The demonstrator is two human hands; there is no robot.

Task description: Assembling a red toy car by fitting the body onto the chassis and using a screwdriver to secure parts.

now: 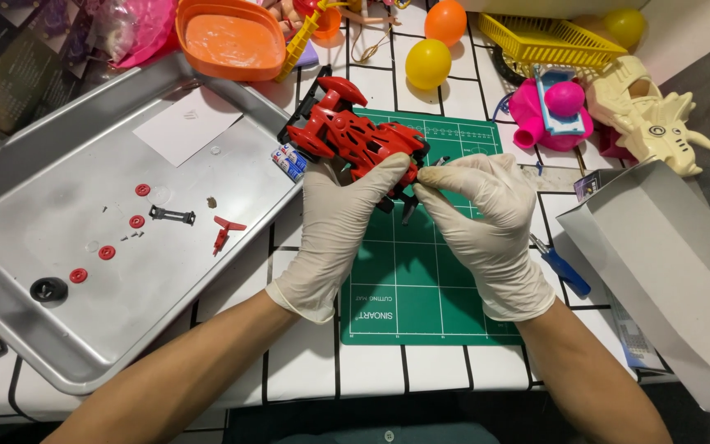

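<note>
A red and black toy race car [353, 134] is held over the green cutting mat [421, 279]. My left hand [334, 226], in a white glove, grips the car's body from below and from the side. My right hand [486, 222], also gloved, pinches a small dark part at the car's right end with thumb and forefinger. The underside of the car is hidden by my fingers.
A metal tray [34, 329] at left holds red washers [107, 252], a black tyre [48, 289], a black bracket [172, 215], a red wing piece [225, 232], batteries [291, 161] and a paper slip. A blue-handled screwdriver [564, 270], a grey box [675, 271], balloons and toys lie around.
</note>
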